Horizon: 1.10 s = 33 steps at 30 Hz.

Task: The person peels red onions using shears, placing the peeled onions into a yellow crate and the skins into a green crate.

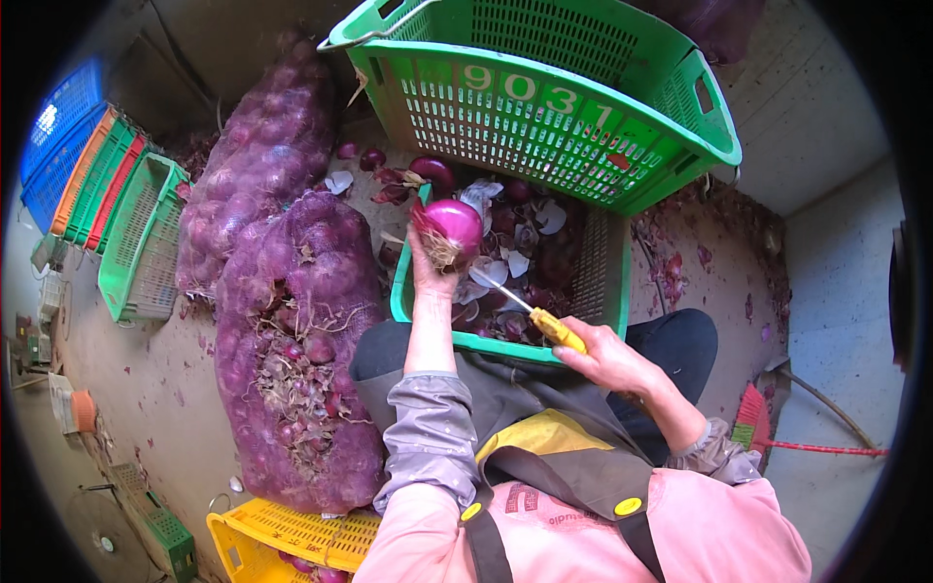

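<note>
My left hand [433, 275] is closed around a large red onion [459, 225], its dry roots facing me and loose papery skin along one side. In my right hand [614, 361] is a small knife [556, 330] with a yellow handle; its thin blade points up and left toward the onion, just short of it. Below both hands stands a green crate [627, 277] in front of my knees, holding onion skins, white peelings and some onions. Part of its inside is hidden by the onion and my hands.
A larger green crate [544, 121] sits tilted beyond. On the left lie purple mesh sacks of onions [262, 165], the nearer one [301, 389] torn or open. A yellow crate [292, 534] is near my left side, stacked crates [136, 238] far left, a red broom [753, 418] right.
</note>
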Motion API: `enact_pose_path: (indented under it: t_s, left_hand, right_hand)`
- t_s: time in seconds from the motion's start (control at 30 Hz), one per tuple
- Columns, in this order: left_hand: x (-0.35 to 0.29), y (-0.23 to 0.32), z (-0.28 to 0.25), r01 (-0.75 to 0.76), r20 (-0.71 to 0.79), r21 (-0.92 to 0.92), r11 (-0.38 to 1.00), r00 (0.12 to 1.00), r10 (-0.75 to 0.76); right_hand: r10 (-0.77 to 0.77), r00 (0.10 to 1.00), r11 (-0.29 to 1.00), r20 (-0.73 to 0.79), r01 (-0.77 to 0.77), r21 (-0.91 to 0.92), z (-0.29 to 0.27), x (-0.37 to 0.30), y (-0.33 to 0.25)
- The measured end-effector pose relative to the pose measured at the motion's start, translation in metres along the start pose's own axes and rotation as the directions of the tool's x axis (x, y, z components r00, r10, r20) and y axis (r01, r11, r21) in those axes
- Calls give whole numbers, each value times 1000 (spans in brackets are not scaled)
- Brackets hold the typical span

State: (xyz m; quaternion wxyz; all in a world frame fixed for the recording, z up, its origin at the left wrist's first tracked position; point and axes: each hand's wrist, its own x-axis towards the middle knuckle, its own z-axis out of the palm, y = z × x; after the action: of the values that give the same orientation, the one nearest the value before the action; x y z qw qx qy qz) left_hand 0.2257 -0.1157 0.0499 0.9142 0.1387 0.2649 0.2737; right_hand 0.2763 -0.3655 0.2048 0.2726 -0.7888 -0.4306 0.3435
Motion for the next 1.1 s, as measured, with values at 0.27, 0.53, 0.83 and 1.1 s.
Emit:
enact_pose_path:
  t_s: [0.27,0.53,0.83,1.1]
  left_hand:
    - [14,-2,-15,128,28,-264,956,992,-125]
    - [2,0,5,197,66,-209,958,980,-187]
    - [7,13,-4,219,203,-411,885,968,-145]
    - [24,-14,-27,-253,122,-91,963,957,263]
  right_hand:
    - [-99,994,995,-54,99,-5,7,5,-1]
    - [-75,993,995,-88,69,-76,6,12,-3]
    - [-33,996,986,-82,20,-164,10,2,-2]
    - [-32,993,951,-117,-6,-308,19,6,-11]
